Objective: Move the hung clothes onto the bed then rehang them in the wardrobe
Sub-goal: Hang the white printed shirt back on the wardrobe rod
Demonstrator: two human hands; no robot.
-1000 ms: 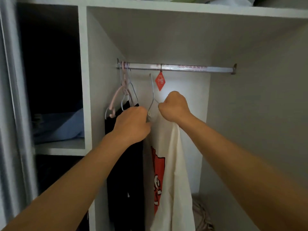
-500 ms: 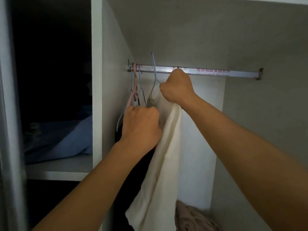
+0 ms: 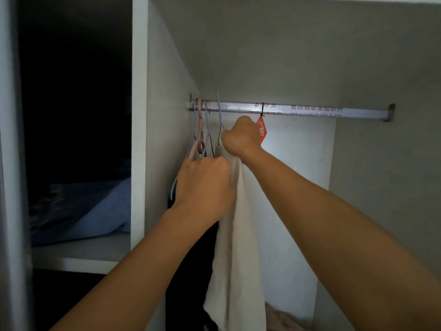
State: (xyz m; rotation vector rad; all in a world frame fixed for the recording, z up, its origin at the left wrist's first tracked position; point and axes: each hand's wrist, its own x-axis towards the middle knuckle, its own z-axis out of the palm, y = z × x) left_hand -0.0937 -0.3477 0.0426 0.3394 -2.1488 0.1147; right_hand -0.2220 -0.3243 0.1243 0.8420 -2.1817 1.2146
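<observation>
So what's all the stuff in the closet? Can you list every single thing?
rail: one, silver with red writing, across the top of the right compartment.
red tag: one, tied to the rail by a black string, just right of the right hand.
hangers: about three, one pink and the others pale blue-grey, at the rail's left end.
cream garment: one, hanging from the rightmost hanger.
black garment: one, left of the cream one.
blue fabric: one pile, on the shelf in the dark left compartment.
pinkish cloth: one heap, on the wardrobe floor.
left hand: one, gripping the cream garment's top.
right hand: one, gripping the hanger's neck.
</observation>
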